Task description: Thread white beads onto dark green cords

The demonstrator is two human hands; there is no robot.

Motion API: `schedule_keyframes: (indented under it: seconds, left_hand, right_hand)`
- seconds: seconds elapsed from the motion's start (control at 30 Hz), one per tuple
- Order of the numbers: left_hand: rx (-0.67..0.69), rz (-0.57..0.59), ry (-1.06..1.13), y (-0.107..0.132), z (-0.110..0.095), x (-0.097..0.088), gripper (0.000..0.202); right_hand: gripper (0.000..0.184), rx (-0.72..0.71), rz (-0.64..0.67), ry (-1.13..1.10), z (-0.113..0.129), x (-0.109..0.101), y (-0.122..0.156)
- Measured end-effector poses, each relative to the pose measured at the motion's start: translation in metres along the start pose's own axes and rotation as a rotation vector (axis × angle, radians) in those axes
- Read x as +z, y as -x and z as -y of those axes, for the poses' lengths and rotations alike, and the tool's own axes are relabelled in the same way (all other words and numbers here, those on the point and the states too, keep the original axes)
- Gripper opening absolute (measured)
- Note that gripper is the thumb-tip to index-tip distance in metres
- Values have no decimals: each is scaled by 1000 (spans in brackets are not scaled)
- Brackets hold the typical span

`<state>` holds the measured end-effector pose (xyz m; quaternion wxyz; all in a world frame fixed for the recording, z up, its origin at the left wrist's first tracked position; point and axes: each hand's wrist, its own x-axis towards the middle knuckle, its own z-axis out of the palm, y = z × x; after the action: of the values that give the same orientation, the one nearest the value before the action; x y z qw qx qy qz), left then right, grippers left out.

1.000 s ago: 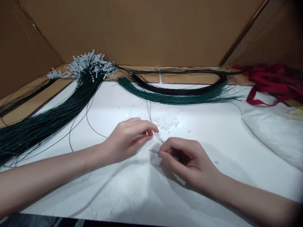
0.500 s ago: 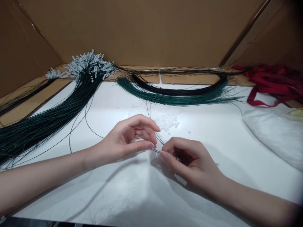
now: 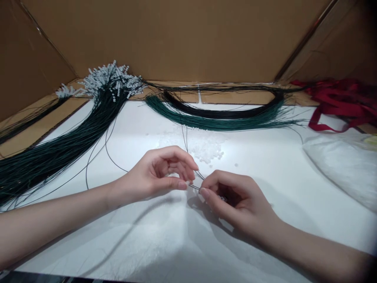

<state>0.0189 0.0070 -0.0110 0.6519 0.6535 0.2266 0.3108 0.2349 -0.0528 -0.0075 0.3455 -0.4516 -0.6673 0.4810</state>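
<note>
My left hand (image 3: 165, 171) is curved, its thumb and a lower finger pinched close together around a small white bead (image 3: 188, 182). Its index finger is bent over, with the tip beside thin dark wires. My right hand (image 3: 232, 196) pinches the dark wire (image 3: 194, 187) between thumb and index finger. Short wire lengths stick out from that pinch toward my left fingertips, while others run up past my left index finger. A few pale beads (image 3: 222, 198) show inside my right palm, mostly hidden by the fingers. Behind both hands lies a scattered pile of white beads (image 3: 207, 151).
A thick bundle of green wires (image 3: 73, 135) with white beaded tips (image 3: 110, 80) lies at left. Curved green wires (image 3: 212, 123) and black wires (image 3: 218, 114) lie behind the beads. Red ribbon (image 3: 338, 104) and a clear plastic bag (image 3: 344, 165) are at right. Cardboard walls (image 3: 182, 43) surround the table.
My left index fingertip has lowered slightly toward the wires, and the left thumb has shifted a little left and down. My right hand stays nearly still, gripping the wire.
</note>
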Motion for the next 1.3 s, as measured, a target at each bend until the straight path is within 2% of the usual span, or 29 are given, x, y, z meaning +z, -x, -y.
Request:
schedule_keyframes:
  seconds: [0.27, 0.93, 1.3]
  left_hand:
    - [13, 33, -48, -3, -2, 1, 28]
    - [45, 28, -12, -2, 1, 1, 35]
    - [67, 47, -74, -2, 1, 2, 36]
  right_hand:
    - [15, 2, -2, 3, 1, 0, 0]
    - [14, 11, -6, 13, 2, 0, 1]
    - [13, -1, -3, 44, 1, 1, 1]
